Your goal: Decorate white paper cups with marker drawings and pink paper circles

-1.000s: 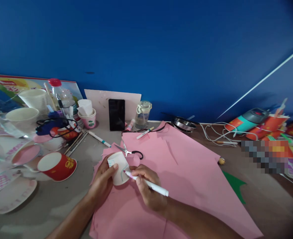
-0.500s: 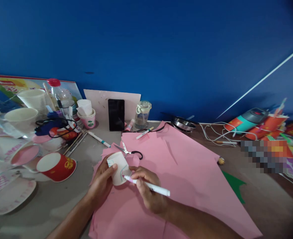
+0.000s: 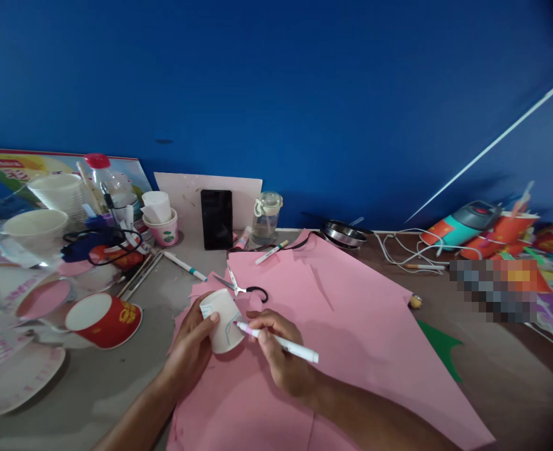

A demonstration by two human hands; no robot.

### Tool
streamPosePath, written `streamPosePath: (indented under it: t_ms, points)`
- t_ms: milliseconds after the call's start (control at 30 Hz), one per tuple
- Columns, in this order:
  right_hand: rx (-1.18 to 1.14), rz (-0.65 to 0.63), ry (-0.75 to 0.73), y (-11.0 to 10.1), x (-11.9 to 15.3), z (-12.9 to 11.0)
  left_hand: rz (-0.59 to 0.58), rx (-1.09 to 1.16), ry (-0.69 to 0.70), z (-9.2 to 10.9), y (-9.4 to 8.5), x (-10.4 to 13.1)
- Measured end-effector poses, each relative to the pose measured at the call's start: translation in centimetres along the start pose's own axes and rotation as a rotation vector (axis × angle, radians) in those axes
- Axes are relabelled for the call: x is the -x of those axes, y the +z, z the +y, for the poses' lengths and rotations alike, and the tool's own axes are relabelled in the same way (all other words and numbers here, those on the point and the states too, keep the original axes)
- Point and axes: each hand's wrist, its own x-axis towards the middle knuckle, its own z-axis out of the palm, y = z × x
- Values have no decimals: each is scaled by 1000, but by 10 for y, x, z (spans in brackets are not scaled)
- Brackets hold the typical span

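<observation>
A white paper cup (image 3: 223, 329) with blue-green lines drawn on its side is tilted in my left hand (image 3: 194, 335), whose thumb presses on its wall. My right hand (image 3: 280, 347) grips a white marker (image 3: 299, 351) with a purple-pink tip end. The marker's tip is at the cup's side by the drawn line; whether it touches I cannot tell. Both hands are above pink paper sheets (image 3: 351, 351). Just beyond the cup lie scissors (image 3: 239, 289) with a black handle loop, and another marker (image 3: 271, 252) rests farther back on the paper.
A red paper cup (image 3: 111, 319), white plates (image 3: 27, 376) and stacked cups (image 3: 57, 194) crowd the left. A phone (image 3: 217, 219) and a glass jar (image 3: 267, 218) stand at the back. Tape rolls (image 3: 344, 235), white cables (image 3: 398, 247) and a teal-orange bottle (image 3: 461, 225) are on the right.
The marker's tip has moved slightly up along the cup's side, and my right hand has shifted up with it. My left hand still holds the cup. The view has shifted a little.
</observation>
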Motion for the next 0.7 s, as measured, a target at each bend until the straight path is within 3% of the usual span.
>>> streamPosePath:
  t_ms: [200,467,700]
  points:
    - [40,-5,-18,0,-1,-4,7,3,-5,1,1,0]
    - [103,-19,-159,2,2,-4,6,-30,-5,1,1,0]
    - [58,91,-79,-2,-2,0,22,-8,-11,1,0,0]
